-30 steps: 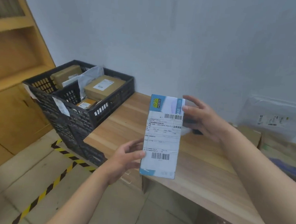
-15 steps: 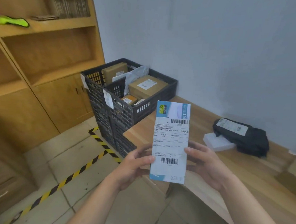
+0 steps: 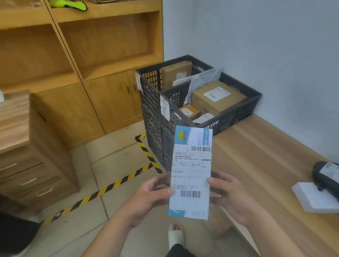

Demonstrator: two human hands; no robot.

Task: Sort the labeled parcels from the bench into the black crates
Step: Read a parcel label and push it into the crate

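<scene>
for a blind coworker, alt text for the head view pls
Both hands, left hand and right hand, hold a labeled white-and-blue parcel upright before black crates of boxes; a black parcel lies on the wooden bench.

Parcel (image 3: 190, 174) between both hands, crates (image 3: 236, 105) beyond at bench (image 3: 263, 155) end, shelving (image 3: 90, 42) left.

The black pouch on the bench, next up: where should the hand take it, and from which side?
Grip the black pouch across its rounded left end, coming from above and the left. It lies flat, partly atop the white parcel, and its right part runs out of frame; that end is the clearest part showing.
</scene>
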